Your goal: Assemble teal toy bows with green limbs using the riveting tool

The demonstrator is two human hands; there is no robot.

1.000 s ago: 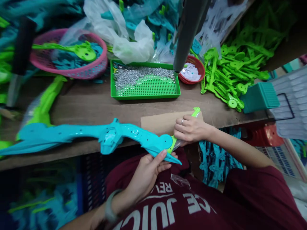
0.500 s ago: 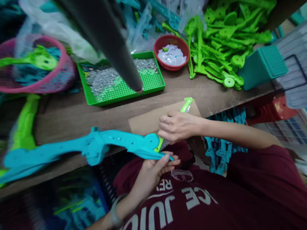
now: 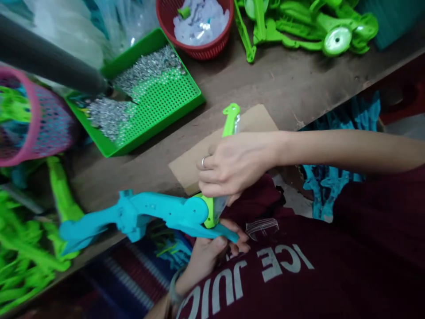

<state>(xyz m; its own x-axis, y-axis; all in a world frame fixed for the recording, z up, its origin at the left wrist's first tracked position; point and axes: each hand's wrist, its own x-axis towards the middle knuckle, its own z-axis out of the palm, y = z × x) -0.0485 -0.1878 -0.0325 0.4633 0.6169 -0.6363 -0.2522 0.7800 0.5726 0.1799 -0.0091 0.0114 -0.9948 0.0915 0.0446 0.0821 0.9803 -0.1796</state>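
Observation:
A long blue plastic part (image 3: pixel 154 207) reaches from the left to my hands, its round joint beside a lime green piece (image 3: pixel 231 119). My left hand (image 3: pixel 210 252), with a band at the wrist, has thumb and fingers closed on the pointed right end of the blue part. Above it my right hand (image 3: pixel 234 166), wearing a ring, is wrapped round the green piece, whose hooked top sticks out over the hand. A clear strip runs along this piece. Under my right hand lies brown cardboard (image 3: pixel 259 122) on the wooden table (image 3: pixel 282 88).
A green tray (image 3: pixel 159 110) with small metal pieces and a red basket (image 3: pixel 212 48) stand behind. At the left are a pink basket (image 3: pixel 31 110) and green parts (image 3: pixel 23 252). More green parts (image 3: pixel 299 31) lie back right. A grey pole (image 3: pixel 56 57) crosses the upper left.
The view has moved closer and turned, so tray and baskets appear shifted left and up. The green piece stands more upright. Both hands keep their holds.

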